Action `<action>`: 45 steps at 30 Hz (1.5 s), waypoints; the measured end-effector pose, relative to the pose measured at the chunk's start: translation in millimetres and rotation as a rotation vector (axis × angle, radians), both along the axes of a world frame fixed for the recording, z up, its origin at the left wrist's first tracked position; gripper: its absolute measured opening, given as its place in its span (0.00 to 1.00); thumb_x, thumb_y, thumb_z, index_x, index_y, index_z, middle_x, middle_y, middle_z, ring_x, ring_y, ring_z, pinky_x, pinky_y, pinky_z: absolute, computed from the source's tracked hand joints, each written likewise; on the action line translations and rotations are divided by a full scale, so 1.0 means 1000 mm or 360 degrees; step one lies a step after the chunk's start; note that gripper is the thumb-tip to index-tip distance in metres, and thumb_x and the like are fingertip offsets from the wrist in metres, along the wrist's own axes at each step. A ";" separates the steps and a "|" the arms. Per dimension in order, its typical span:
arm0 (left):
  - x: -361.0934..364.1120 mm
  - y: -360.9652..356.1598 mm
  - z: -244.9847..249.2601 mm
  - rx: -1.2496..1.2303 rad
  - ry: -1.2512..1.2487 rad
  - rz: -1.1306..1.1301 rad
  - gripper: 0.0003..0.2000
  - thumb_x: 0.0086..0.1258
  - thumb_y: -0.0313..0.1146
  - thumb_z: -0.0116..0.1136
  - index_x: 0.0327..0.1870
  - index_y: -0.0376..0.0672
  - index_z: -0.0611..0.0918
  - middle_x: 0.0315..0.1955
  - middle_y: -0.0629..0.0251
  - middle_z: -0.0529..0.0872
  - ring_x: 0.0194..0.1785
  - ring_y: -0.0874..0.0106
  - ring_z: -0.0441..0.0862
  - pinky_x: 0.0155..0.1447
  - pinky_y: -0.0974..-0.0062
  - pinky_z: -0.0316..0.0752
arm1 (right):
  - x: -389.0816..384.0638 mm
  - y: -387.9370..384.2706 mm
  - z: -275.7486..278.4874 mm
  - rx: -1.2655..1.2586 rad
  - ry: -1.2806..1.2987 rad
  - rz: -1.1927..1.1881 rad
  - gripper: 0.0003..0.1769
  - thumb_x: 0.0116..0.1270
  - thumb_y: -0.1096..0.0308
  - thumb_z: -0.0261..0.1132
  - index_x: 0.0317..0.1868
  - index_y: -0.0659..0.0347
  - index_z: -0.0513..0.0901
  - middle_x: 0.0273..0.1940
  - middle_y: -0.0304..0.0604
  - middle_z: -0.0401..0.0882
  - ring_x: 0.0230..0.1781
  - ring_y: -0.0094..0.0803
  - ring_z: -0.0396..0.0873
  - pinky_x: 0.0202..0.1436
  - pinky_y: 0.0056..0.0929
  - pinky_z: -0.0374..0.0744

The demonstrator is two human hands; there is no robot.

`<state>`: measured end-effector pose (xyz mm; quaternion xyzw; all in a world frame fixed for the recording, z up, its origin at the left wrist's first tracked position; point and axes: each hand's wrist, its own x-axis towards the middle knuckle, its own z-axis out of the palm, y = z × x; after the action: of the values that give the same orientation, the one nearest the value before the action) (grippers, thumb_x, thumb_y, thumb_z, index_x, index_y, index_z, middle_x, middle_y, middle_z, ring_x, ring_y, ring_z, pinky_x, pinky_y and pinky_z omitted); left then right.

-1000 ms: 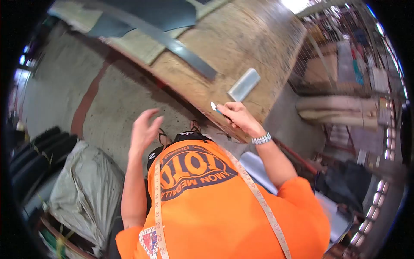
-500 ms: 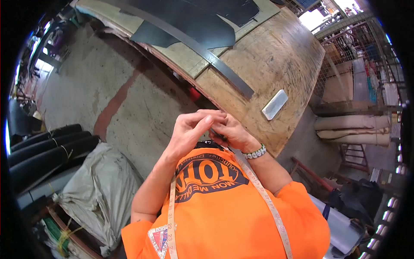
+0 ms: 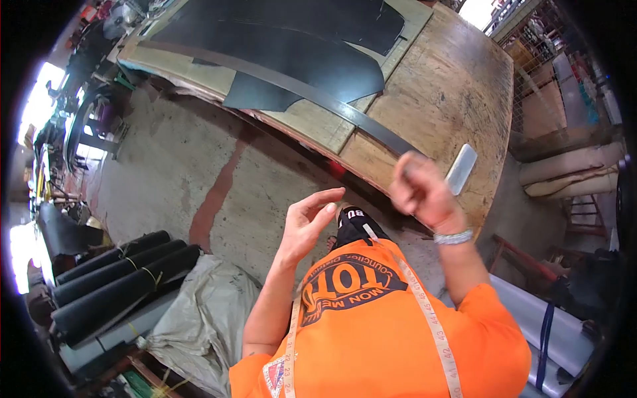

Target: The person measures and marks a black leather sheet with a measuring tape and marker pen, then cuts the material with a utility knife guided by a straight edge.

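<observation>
My left hand (image 3: 308,222) is raised in front of my chest, open, with the fingers apart and nothing in it. My right hand (image 3: 421,192) is blurred and curled into a fist by the near edge of the wooden table (image 3: 444,93); anything inside it is hidden. It sits just left of a grey rectangular block (image 3: 462,168) lying on the table. A long dark strip (image 3: 318,93) runs across the table beside black sheet material (image 3: 292,46). A measuring tape (image 3: 431,318) hangs around my neck over an orange shirt.
Black rolls (image 3: 113,285) and a grey sack (image 3: 199,318) lie on the concrete floor at the lower left. Beige rolls (image 3: 570,172) and wire racks stand to the right of the table. A pale sheet (image 3: 531,318) lies at the lower right.
Half a second ago both hands were together in front of my chest. They have parted: the right hand swung up towards the grey block, and the left hand opened.
</observation>
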<state>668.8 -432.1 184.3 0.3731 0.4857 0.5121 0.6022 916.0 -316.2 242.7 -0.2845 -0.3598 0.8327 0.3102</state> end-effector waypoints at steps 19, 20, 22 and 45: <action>-0.158 0.333 -0.105 0.0736 0.2266 -0.0510 0.25 0.70 0.42 0.66 0.66 0.42 0.81 0.68 0.58 0.79 0.75 0.55 0.70 0.79 0.55 0.64 | 0.072 0.246 -0.158 -0.0544 0.0140 -0.1555 0.28 0.76 0.82 0.44 0.75 0.73 0.64 0.71 0.59 0.73 0.71 0.51 0.76 0.69 0.41 0.81; -0.160 0.334 -0.104 0.0757 0.2277 -0.0535 0.25 0.69 0.43 0.67 0.65 0.42 0.81 0.67 0.57 0.80 0.75 0.55 0.71 0.78 0.55 0.65 | 0.074 0.246 -0.163 -0.0487 0.0116 -0.1561 0.27 0.77 0.81 0.47 0.75 0.73 0.65 0.71 0.58 0.72 0.72 0.50 0.75 0.70 0.40 0.81; -0.158 0.337 -0.102 0.0746 0.2221 -0.0573 0.26 0.69 0.43 0.67 0.65 0.41 0.81 0.66 0.55 0.80 0.74 0.53 0.71 0.78 0.55 0.65 | 0.074 0.251 -0.176 -0.0362 0.0104 -0.1547 0.25 0.79 0.78 0.53 0.73 0.74 0.66 0.73 0.56 0.71 0.73 0.46 0.73 0.71 0.39 0.79; -0.375 0.434 -0.112 0.1016 0.2300 -0.0329 0.16 0.71 0.47 0.63 0.42 0.42 0.88 0.43 0.58 0.87 0.54 0.56 0.83 0.70 0.57 0.72 | 0.059 0.269 -0.227 -0.0006 -0.1911 -0.1398 0.23 0.73 0.48 0.61 0.49 0.59 0.87 0.31 0.37 0.80 0.24 0.24 0.77 0.27 0.24 0.77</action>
<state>293.7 2.4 72.7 0.8105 0.5489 0.1993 0.0467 974.5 -47.6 15.8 -0.8087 -0.3191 0.3341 0.3640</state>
